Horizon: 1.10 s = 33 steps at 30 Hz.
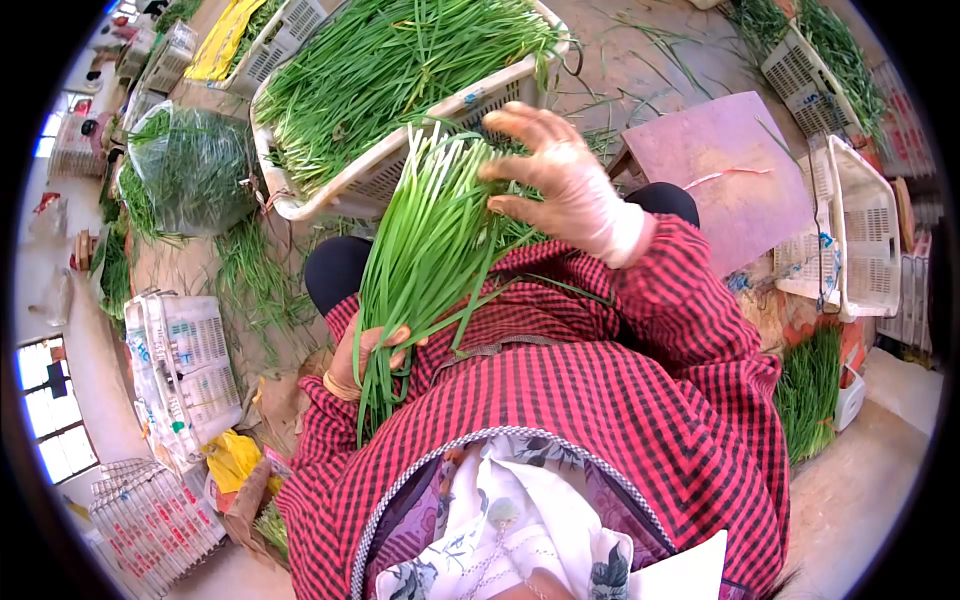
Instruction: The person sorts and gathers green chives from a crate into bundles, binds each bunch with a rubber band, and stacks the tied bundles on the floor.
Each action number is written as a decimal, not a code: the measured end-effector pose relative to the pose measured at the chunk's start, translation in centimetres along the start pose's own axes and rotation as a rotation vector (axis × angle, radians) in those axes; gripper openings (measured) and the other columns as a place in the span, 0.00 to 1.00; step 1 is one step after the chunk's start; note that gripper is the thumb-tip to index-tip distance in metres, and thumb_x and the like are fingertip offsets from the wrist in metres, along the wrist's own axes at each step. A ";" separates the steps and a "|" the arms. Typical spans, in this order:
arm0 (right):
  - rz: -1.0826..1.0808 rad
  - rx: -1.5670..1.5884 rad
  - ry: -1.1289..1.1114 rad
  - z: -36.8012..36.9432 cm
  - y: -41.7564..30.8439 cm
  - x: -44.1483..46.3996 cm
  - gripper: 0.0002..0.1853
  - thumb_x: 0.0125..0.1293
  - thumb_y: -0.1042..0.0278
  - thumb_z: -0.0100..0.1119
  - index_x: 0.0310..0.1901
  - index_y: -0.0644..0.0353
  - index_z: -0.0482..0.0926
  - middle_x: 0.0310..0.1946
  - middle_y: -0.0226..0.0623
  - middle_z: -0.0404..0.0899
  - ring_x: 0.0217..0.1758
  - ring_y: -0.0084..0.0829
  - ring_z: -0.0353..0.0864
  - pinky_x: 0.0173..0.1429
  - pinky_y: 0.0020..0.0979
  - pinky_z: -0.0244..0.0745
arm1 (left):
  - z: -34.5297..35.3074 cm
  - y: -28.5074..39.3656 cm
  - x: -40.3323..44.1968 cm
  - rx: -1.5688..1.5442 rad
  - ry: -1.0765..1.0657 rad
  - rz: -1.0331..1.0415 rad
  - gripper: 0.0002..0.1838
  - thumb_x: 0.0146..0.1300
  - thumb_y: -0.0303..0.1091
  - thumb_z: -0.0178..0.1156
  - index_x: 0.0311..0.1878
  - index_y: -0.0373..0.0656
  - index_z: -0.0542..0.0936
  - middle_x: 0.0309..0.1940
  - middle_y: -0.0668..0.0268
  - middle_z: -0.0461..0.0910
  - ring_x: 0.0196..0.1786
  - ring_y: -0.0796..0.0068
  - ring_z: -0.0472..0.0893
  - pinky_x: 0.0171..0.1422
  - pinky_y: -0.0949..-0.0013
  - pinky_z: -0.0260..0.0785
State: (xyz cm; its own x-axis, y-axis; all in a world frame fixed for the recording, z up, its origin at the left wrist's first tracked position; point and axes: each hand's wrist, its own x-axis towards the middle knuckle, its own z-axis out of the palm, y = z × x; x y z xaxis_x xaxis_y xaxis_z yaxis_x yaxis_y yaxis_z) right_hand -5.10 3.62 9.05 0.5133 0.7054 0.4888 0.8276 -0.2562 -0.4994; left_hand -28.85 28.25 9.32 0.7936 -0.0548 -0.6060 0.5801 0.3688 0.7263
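Head view: left hand [372, 352] is wrapped round the leafy end of the green bundle [425, 240]; right hand [550, 175] has fingers spread beside the pale stem end, not gripping. Can't tell whether its fingertips brush the outer stalks. Bundle sits above the lap, tilted, pale ends up by the near rim of the white crate [350, 182], which is full of more stalks [390, 80].

Risks, my read:
- One-hand hold, low on soft leaves. No tie visible on the bundle. If the left hand slackens, stalks likely fan out and drop.
- Some leaves already stray across the checked jacket [560, 400]; they could snag on cloth or bend.
- Pale ends close to the rim: a careless swing could knock them uneven or mix them with the crate's stalks.
- Squeezing harder to compensate probably bruises leaves.
- Anything dropped would blend into floor litter [255, 280].
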 end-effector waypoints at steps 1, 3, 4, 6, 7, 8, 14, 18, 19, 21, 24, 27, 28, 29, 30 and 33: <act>-0.041 -0.018 -0.029 0.5 0.0 0.0 0.14 0.55 0.62 0.73 0.44 0.50 0.86 0.63 0.39 0.75 0.72 0.44 0.66 0.77 0.47 0.55 | 0.2 0.2 -0.1 0.000 -0.029 0.002 0.21 0.63 0.36 0.68 0.54 0.36 0.76 0.38 0.55 0.83 0.21 0.80 0.73 0.24 0.81 0.65; -0.050 0.026 0.038 0.8 0.4 0.1 0.10 0.57 0.67 0.73 0.41 0.54 0.86 0.58 0.36 0.79 0.70 0.42 0.69 0.74 0.44 0.62 | -0.3 -0.2 -0.4 -0.027 -0.036 -0.008 0.20 0.64 0.36 0.68 0.54 0.35 0.76 0.39 0.55 0.83 0.21 0.80 0.73 0.23 0.80 0.65; 0.015 0.277 0.085 1.2 1.1 0.0 0.08 0.57 0.71 0.72 0.40 0.55 0.86 0.56 0.36 0.80 0.68 0.41 0.72 0.70 0.43 0.67 | -0.8 -0.5 -0.7 -0.062 -0.039 -0.042 0.21 0.64 0.36 0.67 0.54 0.34 0.76 0.39 0.54 0.83 0.21 0.81 0.73 0.23 0.81 0.65; 0.055 0.490 0.165 1.0 3.4 -0.2 0.08 0.58 0.81 0.69 0.38 0.59 0.86 0.53 0.35 0.82 0.61 0.36 0.77 0.61 0.37 0.76 | -1.8 -1.1 -1.0 -0.099 -0.039 -0.076 0.21 0.65 0.36 0.67 0.54 0.34 0.76 0.40 0.54 0.83 0.20 0.81 0.73 0.23 0.81 0.64; 0.196 0.754 0.307 1.3 4.3 -0.5 0.07 0.59 0.78 0.69 0.39 0.59 0.86 0.51 0.36 0.83 0.57 0.35 0.79 0.60 0.36 0.77 | -2.2 -1.3 -1.0 -0.132 -0.063 -0.082 0.20 0.65 0.35 0.67 0.55 0.33 0.76 0.40 0.54 0.83 0.20 0.81 0.73 0.23 0.81 0.64; 0.189 0.305 0.283 0.0 5.7 -0.9 0.09 0.57 0.73 0.72 0.41 0.57 0.86 0.49 0.39 0.82 0.54 0.36 0.80 0.57 0.37 0.77 | -2.3 -1.4 -1.0 -0.165 -0.088 -0.087 0.20 0.66 0.35 0.66 0.55 0.32 0.76 0.40 0.53 0.83 0.20 0.81 0.73 0.23 0.81 0.64; 0.217 0.041 0.140 -1.3 0.5 -0.2 0.20 0.50 0.48 0.76 0.36 0.55 0.86 0.56 0.44 0.77 0.66 0.50 0.70 0.71 0.49 0.61 | -0.9 -0.9 -0.6 -0.113 0.002 -0.034 0.20 0.67 0.32 0.64 0.57 0.31 0.75 0.39 0.53 0.84 0.21 0.80 0.75 0.23 0.80 0.66; 0.201 -0.085 -0.039 2.4 -1.6 -0.2 0.21 0.54 0.43 0.71 0.39 0.53 0.87 0.60 0.41 0.75 0.74 0.52 0.60 0.77 0.55 0.49 | 0.5 -0.3 -0.6 -0.071 0.025 -0.044 0.22 0.67 0.33 0.65 0.58 0.30 0.74 0.38 0.55 0.84 0.20 0.81 0.74 0.23 0.80 0.66; 0.223 0.001 -0.024 2.8 -1.6 -0.1 0.19 0.56 0.48 0.71 0.40 0.54 0.86 0.62 0.44 0.75 0.75 0.53 0.60 0.77 0.53 0.50 | 1.2 -0.3 -0.6 -0.040 0.074 -0.010 0.19 0.69 0.38 0.62 0.53 0.30 0.77 0.30 0.60 0.80 0.19 0.82 0.71 0.23 0.79 0.60; 0.237 0.093 -0.015 3.3 -1.4 0.1 0.17 0.57 0.53 0.72 0.42 0.56 0.86 0.63 0.47 0.74 0.76 0.54 0.59 0.77 0.51 0.50 | 1.2 -0.4 -0.8 -0.014 0.132 0.026 0.21 0.72 0.44 0.58 0.48 0.29 0.79 0.22 0.66 0.76 0.18 0.83 0.68 0.22 0.79 0.55; 0.253 0.129 -0.030 3.8 -1.2 0.2 0.14 0.61 0.57 0.67 0.42 0.57 0.86 0.60 0.45 0.76 0.74 0.54 0.61 0.77 0.49 0.51 | -0.3 -0.9 -0.8 -0.014 -0.034 -0.001 0.21 0.71 0.43 0.59 0.49 0.28 0.79 0.29 0.62 0.79 0.19 0.82 0.70 0.23 0.79 0.59; 0.260 0.157 -0.036 5.5 -0.3 0.1 0.14 0.60 0.55 0.65 0.40 0.54 0.87 0.55 0.36 0.79 0.72 0.49 0.64 0.73 0.50 0.54 | 0.0 -1.0 -0.6 -0.067 -0.023 -0.011 0.21 0.71 0.41 0.59 0.48 0.27 0.78 0.33 0.59 0.80 0.20 0.82 0.72 0.24 0.79 0.61; 0.210 0.163 0.020 5.7 -0.1 0.1 0.13 0.58 0.57 0.63 0.39 0.55 0.87 0.52 0.34 0.80 0.67 0.44 0.69 0.72 0.50 0.56 | 0.4 -0.9 -0.5 -0.093 -0.012 0.008 0.21 0.71 0.41 0.59 0.49 0.27 0.78 0.34 0.59 0.81 0.21 0.81 0.72 0.24 0.79 0.61; 0.209 0.161 0.020 5.6 0.2 0.0 0.13 0.58 0.57 0.63 0.39 0.55 0.87 0.52 0.34 0.80 0.67 0.44 0.69 0.72 0.50 0.56 | 0.6 -0.9 -0.5 -0.120 0.000 0.026 0.21 0.71 0.41 0.59 0.49 0.26 0.78 0.35 0.59 0.81 0.21 0.81 0.73 0.23 0.79 0.62; 0.191 0.168 0.017 5.1 0.0 0.3 0.13 0.57 0.58 0.63 0.39 0.55 0.87 0.50 0.33 0.80 0.64 0.42 0.71 0.72 0.50 0.56 | 0.4 -0.9 -0.4 -0.122 0.000 0.028 0.21 0.71 0.41 0.59 0.49 0.26 0.78 0.35 0.59 0.81 0.21 0.81 0.73 0.23 0.79 0.62; 0.170 0.161 0.024 4.0 -0.6 1.0 0.11 0.56 0.60 0.62 0.37 0.54 0.86 0.43 0.32 0.81 0.56 0.38 0.76 0.72 0.50 0.57 | -0.1 -1.0 -0.5 -0.100 -0.058 0.009 0.21 0.71 0.41 0.60 0.50 0.27 0.77 0.38 0.57 0.81 0.21 0.81 0.74 0.23 0.78 0.63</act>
State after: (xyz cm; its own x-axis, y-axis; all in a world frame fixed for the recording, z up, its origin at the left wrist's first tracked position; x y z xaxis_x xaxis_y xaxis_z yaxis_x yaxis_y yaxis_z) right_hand -5.98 7.18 6.95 0.6489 0.6449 0.4037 0.6829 -0.2597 -0.6828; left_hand -29.87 28.00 8.91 0.8096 -0.1040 -0.5776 0.5540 0.4604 0.6936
